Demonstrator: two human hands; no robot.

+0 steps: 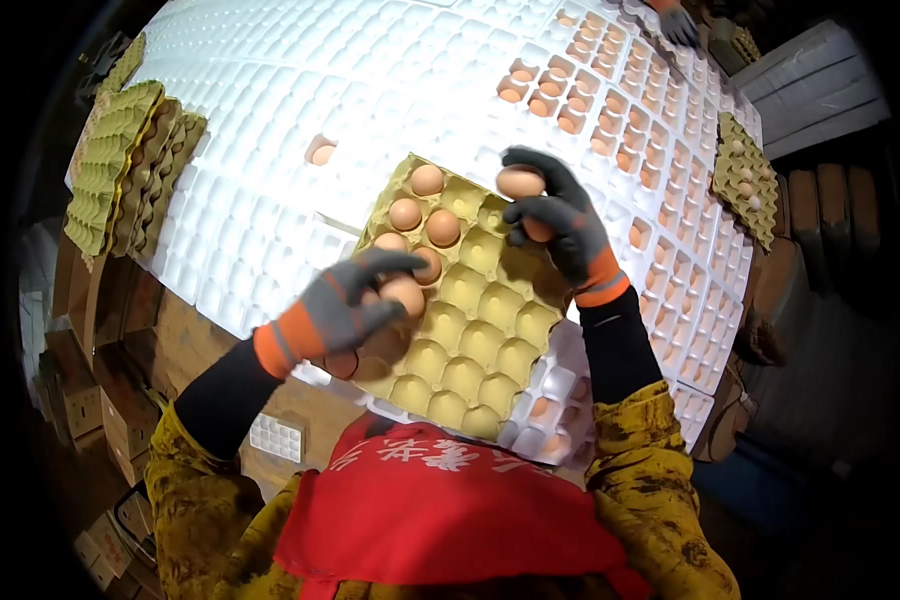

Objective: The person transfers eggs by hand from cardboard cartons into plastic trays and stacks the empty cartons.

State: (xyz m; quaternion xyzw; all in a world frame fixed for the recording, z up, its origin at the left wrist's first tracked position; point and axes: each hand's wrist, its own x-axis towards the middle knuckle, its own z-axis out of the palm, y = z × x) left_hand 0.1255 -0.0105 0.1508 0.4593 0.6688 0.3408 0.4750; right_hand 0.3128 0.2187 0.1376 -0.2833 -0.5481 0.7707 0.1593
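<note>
A yellow-green egg tray [462, 375] lies in front of me, with several brown eggs [442, 228] in its left columns and bare cups on the right. My left hand [345, 300], in a grey glove with an orange cuff, reaches over the tray's left side. Its thumb and fingers close around a brown egg [403, 296]; whether that egg is lifted from its cup, I cannot tell. Above the tray's right edge, my gloved right hand [560, 220] grips two brown eggs [520, 182], one at the fingertips and one lower near the thumb.
White foam egg trays [250, 130] cover the wide table, those at right holding many eggs [625, 160]. A lone egg [321, 152] sits left of centre. Stacked egg trays [120, 170] stand at far left; another egg tray [745, 180] is at right. Another person's gloved hand [678, 25] shows at top right.
</note>
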